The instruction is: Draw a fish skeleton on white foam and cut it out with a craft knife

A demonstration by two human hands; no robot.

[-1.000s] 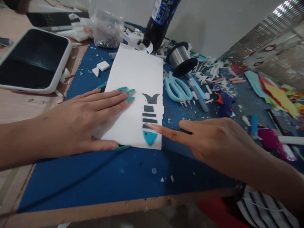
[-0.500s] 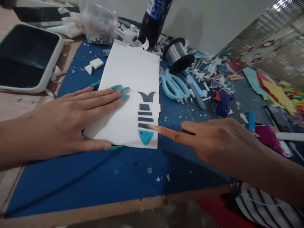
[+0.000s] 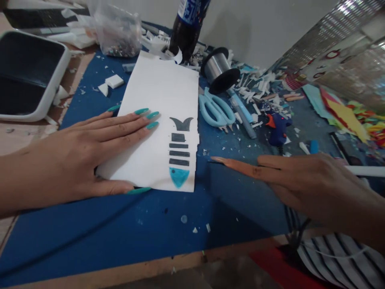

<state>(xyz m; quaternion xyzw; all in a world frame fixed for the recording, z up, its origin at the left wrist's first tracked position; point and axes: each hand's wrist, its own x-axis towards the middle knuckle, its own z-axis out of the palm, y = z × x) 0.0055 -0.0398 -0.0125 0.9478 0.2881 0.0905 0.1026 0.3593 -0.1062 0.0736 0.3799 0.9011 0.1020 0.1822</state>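
My left hand [image 3: 102, 148], with long teal nails, lies flat and spread on a white sheet [image 3: 164, 88]. Its thumb rests by the near edge of the sheet. Drawn near the sheet's right edge is a fish skeleton: a dark grey tail [image 3: 182, 123], several dark bars [image 3: 179, 153] and a blue head [image 3: 179, 176]. Off to the right of the sheet is my right hand [image 3: 288, 176], its index finger stretched toward the drawing and the other fingers folded. I see nothing held in it. The index fingertip is apart from the paper.
Light-blue scissors [image 3: 217, 108], a wire spool [image 3: 219, 70], pens [image 3: 243, 112] and a blue glue gun [image 3: 278, 128] lie beyond on the blue mat [image 3: 120, 237]. A dark bottle [image 3: 188, 30] and plastic bag [image 3: 116, 34] stand behind. A phone [image 3: 27, 76] lies left; scraps are scattered around.
My right index finger has pulled back to the right, off the dark bar above the fish's head. My left hand stays flat on the sheet. The whole view has shifted slightly.
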